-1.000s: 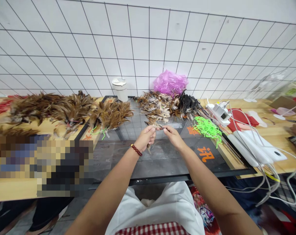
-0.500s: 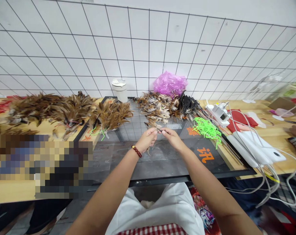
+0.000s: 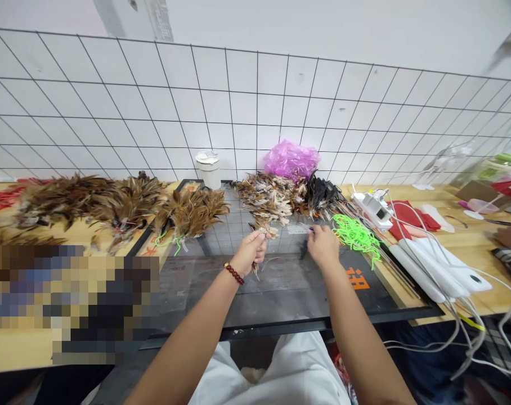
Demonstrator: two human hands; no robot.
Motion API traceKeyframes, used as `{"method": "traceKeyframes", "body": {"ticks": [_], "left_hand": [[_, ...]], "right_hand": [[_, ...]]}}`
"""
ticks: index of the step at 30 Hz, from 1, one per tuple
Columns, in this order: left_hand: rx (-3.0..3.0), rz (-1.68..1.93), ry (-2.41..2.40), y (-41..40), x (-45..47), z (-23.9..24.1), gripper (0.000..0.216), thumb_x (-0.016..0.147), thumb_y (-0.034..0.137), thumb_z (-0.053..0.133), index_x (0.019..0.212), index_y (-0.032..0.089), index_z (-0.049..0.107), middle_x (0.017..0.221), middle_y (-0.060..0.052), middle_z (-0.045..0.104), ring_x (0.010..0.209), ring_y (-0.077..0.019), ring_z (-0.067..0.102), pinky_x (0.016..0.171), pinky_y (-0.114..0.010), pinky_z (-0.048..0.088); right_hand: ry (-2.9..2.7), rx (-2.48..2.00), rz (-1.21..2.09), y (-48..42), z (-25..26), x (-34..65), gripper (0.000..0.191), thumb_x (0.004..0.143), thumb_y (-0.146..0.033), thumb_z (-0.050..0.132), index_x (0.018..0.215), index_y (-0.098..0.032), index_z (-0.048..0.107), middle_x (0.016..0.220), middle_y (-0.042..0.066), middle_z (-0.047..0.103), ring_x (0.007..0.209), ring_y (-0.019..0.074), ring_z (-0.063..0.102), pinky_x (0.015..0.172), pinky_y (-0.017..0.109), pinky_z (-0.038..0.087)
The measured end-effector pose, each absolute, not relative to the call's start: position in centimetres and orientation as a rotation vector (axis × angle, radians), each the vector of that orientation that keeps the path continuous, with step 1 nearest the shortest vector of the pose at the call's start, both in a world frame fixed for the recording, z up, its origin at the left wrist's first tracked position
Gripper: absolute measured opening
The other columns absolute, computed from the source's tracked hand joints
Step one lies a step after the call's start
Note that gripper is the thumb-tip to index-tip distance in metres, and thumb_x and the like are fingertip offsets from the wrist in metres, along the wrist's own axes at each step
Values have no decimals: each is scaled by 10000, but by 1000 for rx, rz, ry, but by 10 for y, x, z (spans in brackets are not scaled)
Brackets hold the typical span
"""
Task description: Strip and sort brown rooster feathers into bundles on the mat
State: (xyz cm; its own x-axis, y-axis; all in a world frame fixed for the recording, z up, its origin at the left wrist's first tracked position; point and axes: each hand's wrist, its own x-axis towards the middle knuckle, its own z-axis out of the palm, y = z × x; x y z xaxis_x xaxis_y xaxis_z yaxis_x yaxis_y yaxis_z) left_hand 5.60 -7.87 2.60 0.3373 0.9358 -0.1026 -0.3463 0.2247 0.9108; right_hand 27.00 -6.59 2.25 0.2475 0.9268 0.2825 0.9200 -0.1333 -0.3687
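Observation:
My left hand (image 3: 251, 250), with a dark red bead bracelet on the wrist, is closed round a small bunch of feathers (image 3: 256, 269) whose thin ends stick out below the fist. My right hand (image 3: 323, 246) is apart from it, low over the dark glass tabletop with its fingers curled together. A small dark tip shows at its fingertips; what it belongs to I cannot make out. Just beyond my hands lie a pile of mottled brown and cream feathers (image 3: 268, 199) and a heap of black feathers (image 3: 322, 194). Bright green cords (image 3: 357, 233) lie beside my right hand.
Brown feather bundles (image 3: 192, 211) lie on the left, with more feathers (image 3: 124, 197) beyond. At the back stand a white lidded cup (image 3: 209, 170) and a pink plastic bag (image 3: 292, 159). White cables, a power strip (image 3: 372, 208) and white devices (image 3: 441, 264) fill the right.
My right hand has moved away from my left hand, to the right, towards the green cords. My left hand keeps its bunch of feathers. The view has tilted up slightly.

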Motion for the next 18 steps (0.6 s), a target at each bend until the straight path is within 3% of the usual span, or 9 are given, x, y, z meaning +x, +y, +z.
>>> {"method": "traceKeyframes", "body": {"ticks": [4,10,14,18], "left_hand": [[909,1035,762,-79,57,25,321,744,439,618,849,162,495,507,104,254,358,-10,159,355,-144,142],[900,1050,756,-79,58,25,295,757,415,612,838,155,497,503,101,257,359,-11,177,358,-144,152],[891,1038,737,-79,57,25,279,762,403,609,824,160,488,506,99,262,356,-11,179,359,-144,143],[870,958,658,-80,58,24,258,771,374,609,827,151,492,516,95,271,364,-8,182,370,-140,147]], "right_hand": [[-1571,-2381,-78,-65,17,297,342,873,-329,427,1109,-184,627,1084,155,563,1030,292,514,851,429,357],[-1484,-2390,-114,-63,6,313,307,821,-322,527,1080,-219,656,1075,144,562,1052,317,476,864,485,337],[-1556,-1863,-48,-59,6,297,283,825,-298,526,1042,-190,673,1063,137,565,1021,276,488,879,444,362],[-1681,-1126,579,-58,7,255,270,837,-362,531,1000,-213,685,947,71,613,914,188,553,856,342,416]]}}
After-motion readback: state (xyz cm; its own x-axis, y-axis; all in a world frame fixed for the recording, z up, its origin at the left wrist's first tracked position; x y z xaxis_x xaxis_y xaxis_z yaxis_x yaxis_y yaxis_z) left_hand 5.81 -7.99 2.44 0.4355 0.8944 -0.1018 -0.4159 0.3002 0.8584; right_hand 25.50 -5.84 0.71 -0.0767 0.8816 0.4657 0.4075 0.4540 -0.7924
